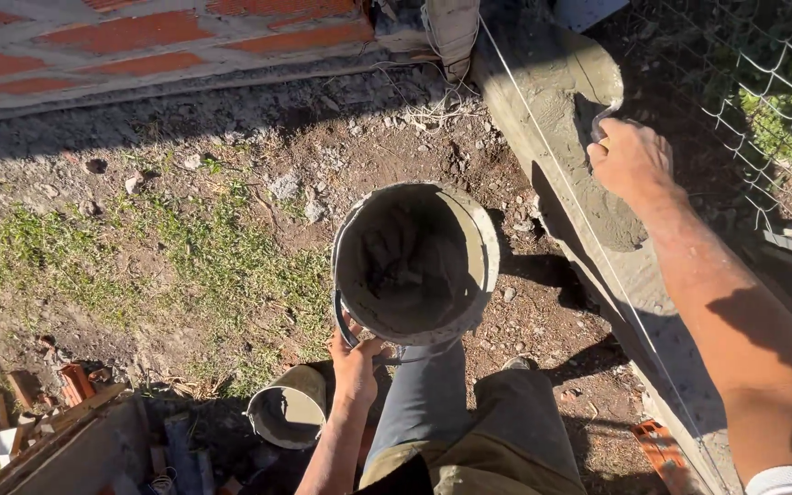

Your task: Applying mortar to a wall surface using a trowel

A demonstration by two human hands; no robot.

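My left hand (353, 357) grips the near rim of a grey bucket (482, 240) smeared with wet mortar inside; the bucket rests on my raised knee. Reaching out to the right, my right hand (630, 158) is closed on a trowel (603, 119) whose blade presses into a strip of wet grey mortar (556, 101) laid along a low foundation. Only part of the trowel blade shows beyond my fingers.
A taut string line (543, 137) runs along the mortar strip. A brick wall (139, 41) stands at the top left. Wire mesh fencing (763, 101) lies to the right. A second, smaller bucket (288, 408) sits on the ground near my leg, with broken bricks (75, 380) nearby.
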